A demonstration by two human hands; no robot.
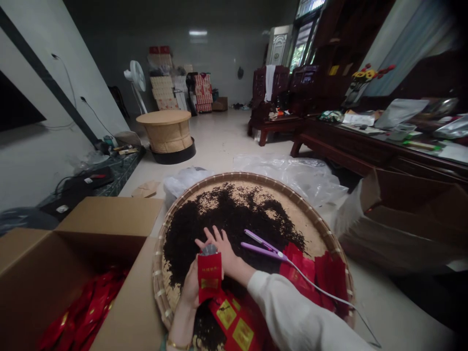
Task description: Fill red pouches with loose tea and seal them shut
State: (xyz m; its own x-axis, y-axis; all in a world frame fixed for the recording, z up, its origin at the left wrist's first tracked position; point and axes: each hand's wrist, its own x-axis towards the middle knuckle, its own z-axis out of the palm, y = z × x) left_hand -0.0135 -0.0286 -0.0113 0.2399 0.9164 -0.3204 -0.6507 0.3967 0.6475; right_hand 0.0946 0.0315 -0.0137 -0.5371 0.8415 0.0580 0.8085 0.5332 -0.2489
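Observation:
My left hand [190,290] grips a red foil sachet [209,277] upright from behind, and a silver inner lining [209,250] shows at the sachet's mouth. My right hand [219,248] rests against the sachet's top with its fingers spread, above loose black tea leaves [226,214]. The leaves lie in a round woven bamboo tray [252,178]. On them, right of my hands, sits a purple mini heat sealer [263,247] with a white cord [321,287]. Flat red packets [305,273] lie beneath it, and gold-labelled red packets [234,317] lie under my forearms.
An open cardboard box [109,217] holding red packets [84,307] stands left of the tray, and another cardboard box [402,219] stands at the right. Clear plastic sheeting [288,178] lies behind the tray. Beyond it are a dark wooden table [365,141] and a wicker stool [164,131].

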